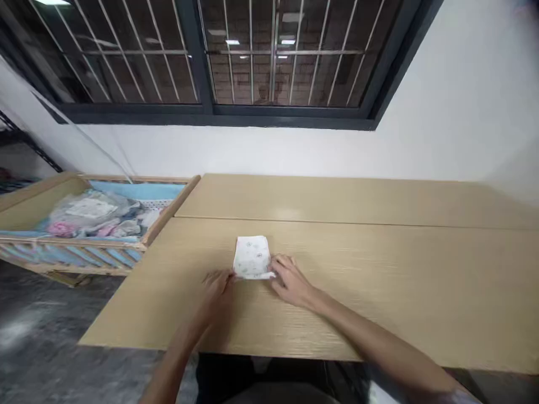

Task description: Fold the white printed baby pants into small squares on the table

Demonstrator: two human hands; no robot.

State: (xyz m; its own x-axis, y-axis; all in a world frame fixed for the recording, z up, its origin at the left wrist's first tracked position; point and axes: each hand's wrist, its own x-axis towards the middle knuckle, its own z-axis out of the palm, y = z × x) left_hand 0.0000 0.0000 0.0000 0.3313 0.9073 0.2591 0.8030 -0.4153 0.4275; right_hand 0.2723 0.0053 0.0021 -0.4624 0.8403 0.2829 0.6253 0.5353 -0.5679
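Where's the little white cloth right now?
In the head view, the white cloth lies on the left half of the table, the left hand at its near left corner, the right hand at its near right one.

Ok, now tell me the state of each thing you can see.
White printed cloth: lying flat, apparently folded
Left hand: at the cloth's near left corner, grip unclear
Right hand: at its near right corner, grip unclear
Table: bearing the cloth
Wooden crib: open-topped, holding heaped fabrics
Window: barred, apparently shut
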